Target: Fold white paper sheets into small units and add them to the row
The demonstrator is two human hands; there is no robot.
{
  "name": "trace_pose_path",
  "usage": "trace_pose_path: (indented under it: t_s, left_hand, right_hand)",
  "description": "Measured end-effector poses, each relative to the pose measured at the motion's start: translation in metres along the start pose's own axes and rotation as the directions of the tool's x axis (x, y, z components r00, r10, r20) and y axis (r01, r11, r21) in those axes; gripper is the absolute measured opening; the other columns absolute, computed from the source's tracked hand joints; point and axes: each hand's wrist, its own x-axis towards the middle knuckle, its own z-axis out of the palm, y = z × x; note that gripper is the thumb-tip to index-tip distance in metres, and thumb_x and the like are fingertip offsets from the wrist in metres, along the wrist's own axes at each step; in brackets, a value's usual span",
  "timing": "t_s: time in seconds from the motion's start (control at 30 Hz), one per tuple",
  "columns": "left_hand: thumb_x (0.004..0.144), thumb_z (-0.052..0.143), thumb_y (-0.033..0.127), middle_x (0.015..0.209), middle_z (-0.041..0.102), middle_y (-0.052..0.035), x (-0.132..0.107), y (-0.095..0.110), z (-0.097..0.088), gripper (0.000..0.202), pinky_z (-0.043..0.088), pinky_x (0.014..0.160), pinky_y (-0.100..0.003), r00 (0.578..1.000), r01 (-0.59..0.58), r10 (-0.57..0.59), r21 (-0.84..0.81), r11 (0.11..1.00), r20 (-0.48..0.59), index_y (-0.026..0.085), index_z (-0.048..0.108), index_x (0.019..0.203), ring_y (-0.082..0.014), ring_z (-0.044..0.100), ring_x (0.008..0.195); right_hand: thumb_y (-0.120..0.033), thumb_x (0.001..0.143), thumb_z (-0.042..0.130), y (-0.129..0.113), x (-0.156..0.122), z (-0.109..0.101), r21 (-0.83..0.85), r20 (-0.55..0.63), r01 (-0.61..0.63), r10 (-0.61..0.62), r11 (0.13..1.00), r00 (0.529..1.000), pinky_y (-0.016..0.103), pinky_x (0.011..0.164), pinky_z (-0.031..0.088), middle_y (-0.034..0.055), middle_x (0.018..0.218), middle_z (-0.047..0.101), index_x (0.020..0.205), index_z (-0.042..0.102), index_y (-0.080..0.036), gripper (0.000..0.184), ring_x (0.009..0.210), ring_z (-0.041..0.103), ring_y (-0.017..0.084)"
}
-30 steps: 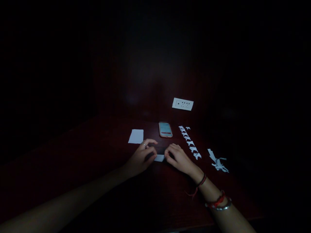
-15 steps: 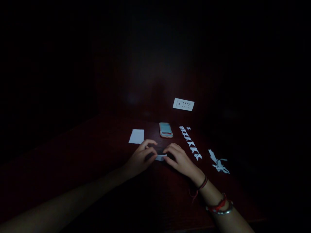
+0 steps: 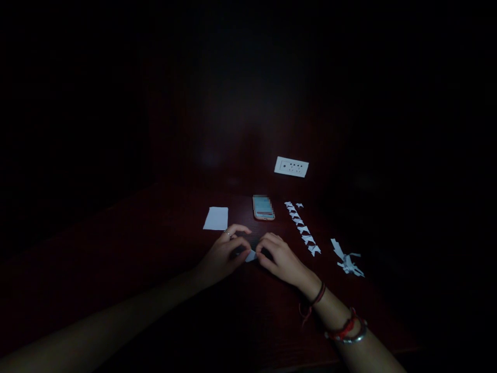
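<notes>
On a dark red-brown table (image 3: 163,259), my left hand (image 3: 224,254) and my right hand (image 3: 280,257) meet over a small white piece of paper (image 3: 251,255). Both hands pinch it with curled fingers, and most of the paper is hidden by them. A ring shows on my left hand, and red threads and a metal bangle circle my right wrist. The room is very dim.
A white paper sheet (image 3: 216,218) lies just beyond my left hand. A phone (image 3: 263,207) with a lit screen lies behind the hands. Several small folded paper shapes (image 3: 303,228) form a row at right, with paper scraps (image 3: 347,258) farther right. A white socket plate (image 3: 291,167) sits on the wall.
My right hand has slid left toward my left hand. The visible part of the small paper has shrunk from a flat strip to a small corner between the fingers.
</notes>
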Motion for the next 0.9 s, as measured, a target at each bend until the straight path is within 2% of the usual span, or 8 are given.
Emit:
trace_pose_path:
  t_s: [0.17, 0.4, 0.6, 0.9]
  left_hand:
    - [0.077, 0.043, 0.014, 0.107, 0.040, -0.0029, 0.002, 0.003, -0.003, 0.011, 0.038, 0.081, -0.033, 1.000, 0.006, -0.006, -0.010, 1.000, 0.027, 0.019, 0.053, 0.076, -0.0174, 0.044, 0.093]
    - [0.077, 0.043, 0.013, 0.108, 0.038, -0.0033, 0.004, 0.011, -0.006, 0.010, 0.036, 0.083, -0.032, 0.995, -0.011, 0.012, -0.007, 1.000, 0.096, 0.019, 0.052, 0.076, -0.0176, 0.041, 0.099]
    - [0.078, 0.045, 0.017, 0.106, 0.039, -0.0028, 0.004, 0.007, -0.001, 0.009, 0.037, 0.081, -0.032, 0.999, 0.033, -0.034, 0.034, 0.999, 0.038, 0.019, 0.053, 0.074, -0.0181, 0.041, 0.098]
    - [0.077, 0.042, 0.013, 0.109, 0.037, -0.0038, 0.005, 0.014, -0.008, 0.011, 0.036, 0.083, -0.031, 0.994, 0.007, -0.011, 0.038, 0.999, 0.110, 0.018, 0.052, 0.075, -0.0180, 0.041, 0.099]
  right_hand:
    - [-0.017, 0.075, 0.048, 0.000, 0.001, 0.003, 0.018, 0.003, -0.003, 0.003, 1.000, 1.000, 0.026, 0.070, 0.033, 0.0006, 0.077, 0.049, 0.075, 0.048, -0.018, 0.001, 0.077, 0.045, 0.013]
    - [-0.017, 0.076, 0.048, -0.004, 0.001, 0.007, 0.041, -0.079, -0.020, 0.023, 0.999, 0.997, 0.025, 0.070, 0.033, 0.0001, 0.079, 0.051, 0.079, 0.050, -0.018, 0.004, 0.078, 0.046, 0.012]
    - [-0.016, 0.076, 0.047, -0.003, 0.002, 0.010, 0.035, -0.094, -0.051, 0.055, 0.998, 0.994, 0.025, 0.067, 0.033, 0.0005, 0.075, 0.049, 0.074, 0.048, -0.017, 0.003, 0.072, 0.045, 0.012]
    - [-0.016, 0.077, 0.046, -0.006, 0.000, 0.005, 0.089, -0.089, -0.036, 0.044, 0.995, 0.995, 0.025, 0.070, 0.033, 0.0008, 0.078, 0.049, 0.077, 0.049, -0.017, 0.003, 0.075, 0.045, 0.012]
